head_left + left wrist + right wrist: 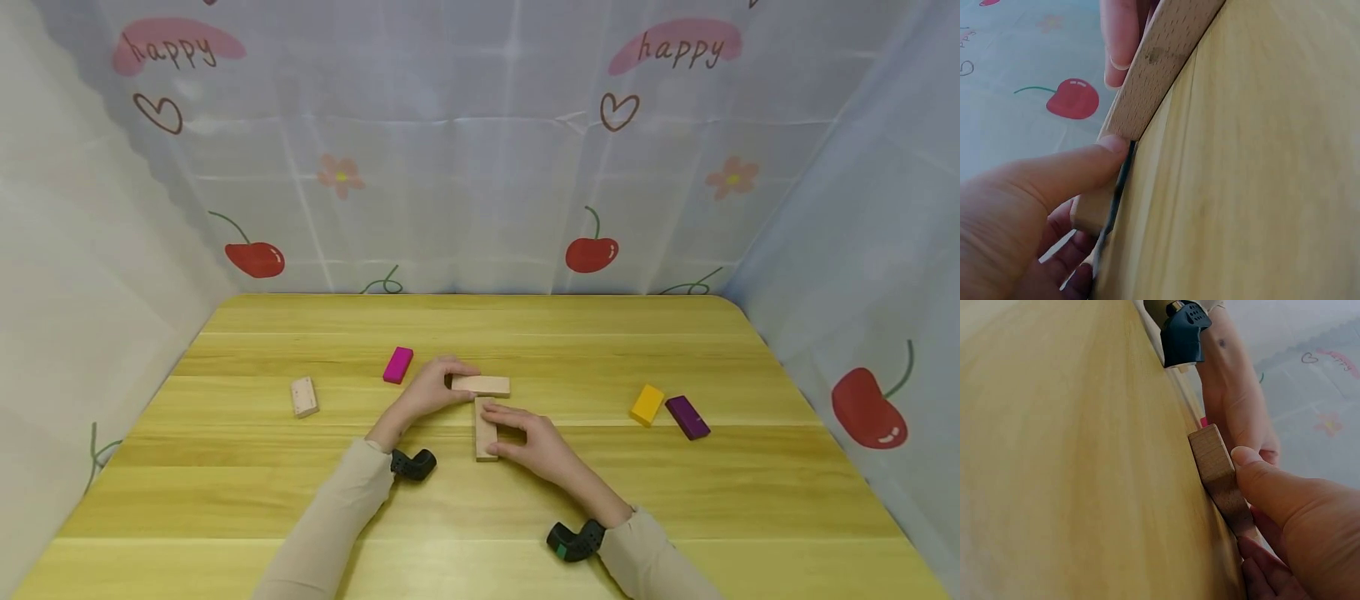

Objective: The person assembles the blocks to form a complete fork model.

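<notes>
Two plain wooden blocks lie on the table, together making a T shape. My left hand grips the left part of the crosswise block, thumb on the near side and fingers on the far side. The lengthwise block has its far end against or very close to that block's near side. My right hand holds this second block, its thumb near the near end and its fingers farther up. In the right wrist view the thumb touches the edge of the wooden block; the fingers are partly hidden behind it.
A magenta block and a pale speckled block lie to the left on the wooden table. To the right are a yellow block and a purple block. A printed curtain hangs behind.
</notes>
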`<state>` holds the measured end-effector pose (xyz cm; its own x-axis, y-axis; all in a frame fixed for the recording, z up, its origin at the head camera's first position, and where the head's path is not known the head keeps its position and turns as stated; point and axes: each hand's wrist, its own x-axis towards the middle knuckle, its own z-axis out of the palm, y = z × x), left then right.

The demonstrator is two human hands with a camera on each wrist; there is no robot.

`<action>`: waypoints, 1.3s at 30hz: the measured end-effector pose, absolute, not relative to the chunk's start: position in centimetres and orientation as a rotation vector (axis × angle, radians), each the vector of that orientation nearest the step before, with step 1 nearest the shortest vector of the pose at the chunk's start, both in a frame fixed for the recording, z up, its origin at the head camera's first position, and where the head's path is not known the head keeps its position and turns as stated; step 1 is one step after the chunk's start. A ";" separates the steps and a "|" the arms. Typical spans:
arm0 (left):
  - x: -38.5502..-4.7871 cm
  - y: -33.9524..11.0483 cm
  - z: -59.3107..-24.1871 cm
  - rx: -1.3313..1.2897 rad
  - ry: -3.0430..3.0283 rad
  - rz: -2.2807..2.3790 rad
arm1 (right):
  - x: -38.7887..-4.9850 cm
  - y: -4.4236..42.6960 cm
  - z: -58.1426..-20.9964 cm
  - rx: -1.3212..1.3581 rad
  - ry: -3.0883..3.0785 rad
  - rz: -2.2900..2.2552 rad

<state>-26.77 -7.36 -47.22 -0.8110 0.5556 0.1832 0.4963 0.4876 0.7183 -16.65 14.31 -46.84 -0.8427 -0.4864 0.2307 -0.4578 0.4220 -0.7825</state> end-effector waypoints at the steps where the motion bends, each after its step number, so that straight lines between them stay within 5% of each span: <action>1: -26.7 -7.5 -47.2 0.942 2.633 1.245 | -16.6 14.3 -46.8 -0.869 2.623 -1.426; 39: -25.7 -9.1 -47.2 0.955 2.593 1.328 | -17.0 14.3 -46.8 -0.812 2.741 -1.532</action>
<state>-25.72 -9.15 -47.19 -0.8035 0.5589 0.2051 0.4930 0.4316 0.7554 -17.05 14.32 -46.75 -0.8699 -0.3741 0.3214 -0.4698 0.4299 -0.7711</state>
